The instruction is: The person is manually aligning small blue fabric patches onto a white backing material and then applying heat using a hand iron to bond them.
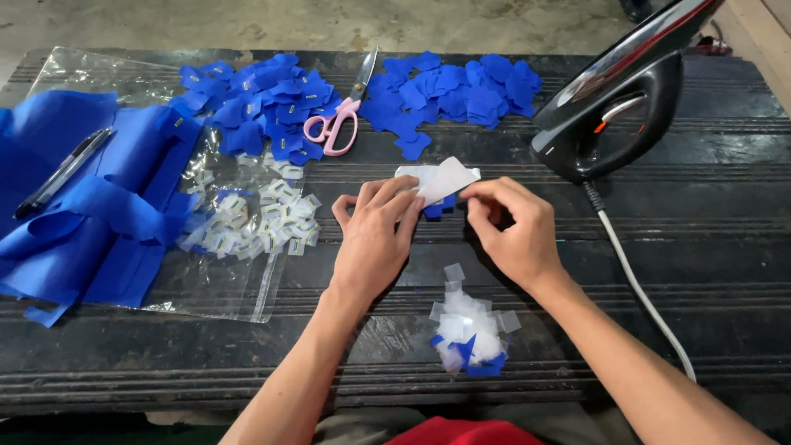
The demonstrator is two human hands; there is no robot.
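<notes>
Dark ribbed wooden table (pixel 725 247), worn, concrete floor (pixel 329 21) behind it. Left hand (pixel 372 239) and right hand (pixel 511 227) both pinch a white paper strip (pixel 441 177) with a small blue fabric piece (pixel 437 208) under it, mid-table. White and blue scraps (pixel 470 330) lie just in front of the person. Pink scissors (pixel 342 115) sit between two piles of blue pieces (pixel 264 99). Black iron (pixel 618 99) stands at right, blue cloth (pixel 74 206) with a pen (pixel 62 171) at left
</notes>
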